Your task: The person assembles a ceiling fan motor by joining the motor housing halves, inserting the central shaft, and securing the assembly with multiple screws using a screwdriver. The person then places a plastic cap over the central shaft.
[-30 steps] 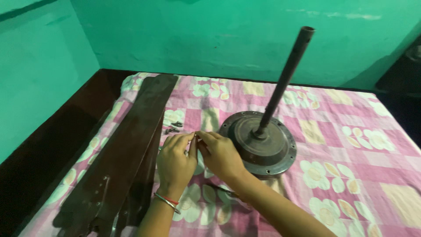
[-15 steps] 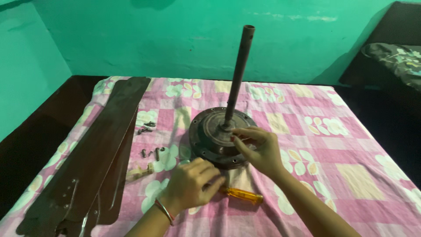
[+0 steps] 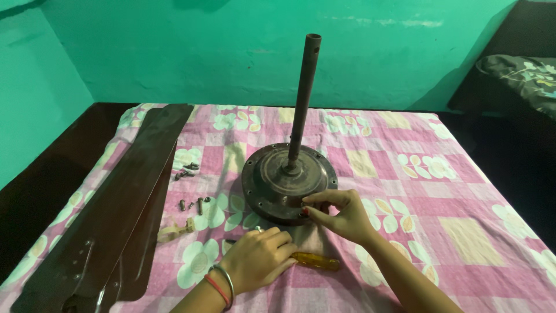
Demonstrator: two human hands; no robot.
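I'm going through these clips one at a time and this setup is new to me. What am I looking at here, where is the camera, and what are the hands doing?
There is no machine here: a person works with two bare hands, filmed by a camera on their head looking down. A pink patterned cloth covers the surface. On it stands a round brown ceiling fan motor with its rod pointing up. Dark fan blades lie stacked to the left, with loose screws beside them. The right hand pinches at the motor's near rim; whether it holds anything small is unclear. The left hand rests on the cloth over one end of a yellow-handled screwdriver.
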